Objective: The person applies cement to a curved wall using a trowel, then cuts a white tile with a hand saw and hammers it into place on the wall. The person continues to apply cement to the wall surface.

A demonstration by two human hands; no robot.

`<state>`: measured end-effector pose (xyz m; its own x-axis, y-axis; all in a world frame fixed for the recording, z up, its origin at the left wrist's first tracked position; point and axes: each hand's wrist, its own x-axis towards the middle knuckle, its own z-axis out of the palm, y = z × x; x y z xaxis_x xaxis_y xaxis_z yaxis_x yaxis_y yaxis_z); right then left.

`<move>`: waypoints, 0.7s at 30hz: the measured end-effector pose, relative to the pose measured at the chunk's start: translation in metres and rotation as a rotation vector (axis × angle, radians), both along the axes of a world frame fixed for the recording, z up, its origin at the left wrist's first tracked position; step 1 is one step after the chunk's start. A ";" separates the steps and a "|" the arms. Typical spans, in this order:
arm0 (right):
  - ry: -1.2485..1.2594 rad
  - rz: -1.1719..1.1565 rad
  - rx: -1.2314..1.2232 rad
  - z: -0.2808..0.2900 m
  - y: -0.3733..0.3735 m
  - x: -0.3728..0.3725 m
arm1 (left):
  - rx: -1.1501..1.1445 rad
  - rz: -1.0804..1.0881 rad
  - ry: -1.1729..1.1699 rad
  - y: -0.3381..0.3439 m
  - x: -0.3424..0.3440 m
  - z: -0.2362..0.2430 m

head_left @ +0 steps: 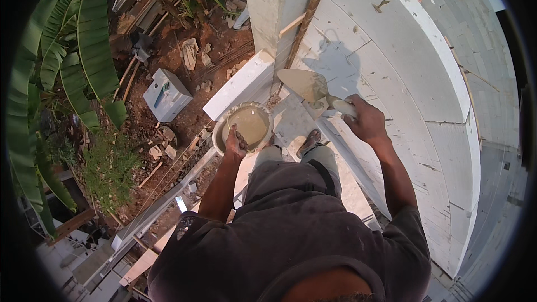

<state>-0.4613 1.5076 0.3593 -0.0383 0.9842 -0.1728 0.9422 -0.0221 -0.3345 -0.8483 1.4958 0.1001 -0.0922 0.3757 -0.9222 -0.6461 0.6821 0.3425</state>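
Observation:
My left hand [235, 141] grips the near rim of a round bowl [220, 124], its thumb over the inside edge. Grey-beige wet mortar [250, 123] lies in the bowl. To the right, my right hand [366, 119] is closed around the handle of a trowel [302, 83]. The trowel's broad blade points up and left, smeared with mortar, in front of the corner where the white block wall [386, 117] meets a pale column [268, 11]. Bowl and blade are apart. Whether the blade touches the wall I cannot tell.
A white block ledge [240, 84] juts out beyond the bowl. Below my feet [309, 142] are narrow boards. Down at the left, on brown soil with rubble, sits a white box [167, 95], with banana leaves [95, 33] beside it. A wooden strip [307, 17] runs up the column.

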 end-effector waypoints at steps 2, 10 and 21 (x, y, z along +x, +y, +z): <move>-0.010 0.135 -0.058 -0.076 -0.014 -0.036 | 0.104 -0.071 -0.070 0.003 0.008 0.037; -0.102 0.229 -0.161 -0.223 0.014 -0.140 | 0.228 -0.403 -0.138 0.035 0.055 0.164; 0.641 -0.222 -0.213 -0.104 -0.036 0.024 | 0.168 -0.382 -0.176 0.059 0.076 0.130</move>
<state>-0.4372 1.4719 0.2554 0.0003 0.9278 -0.3730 0.5272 -0.3172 -0.7884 -0.7719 1.5545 0.2304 0.2352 0.4982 -0.8345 -0.4170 0.8273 0.3764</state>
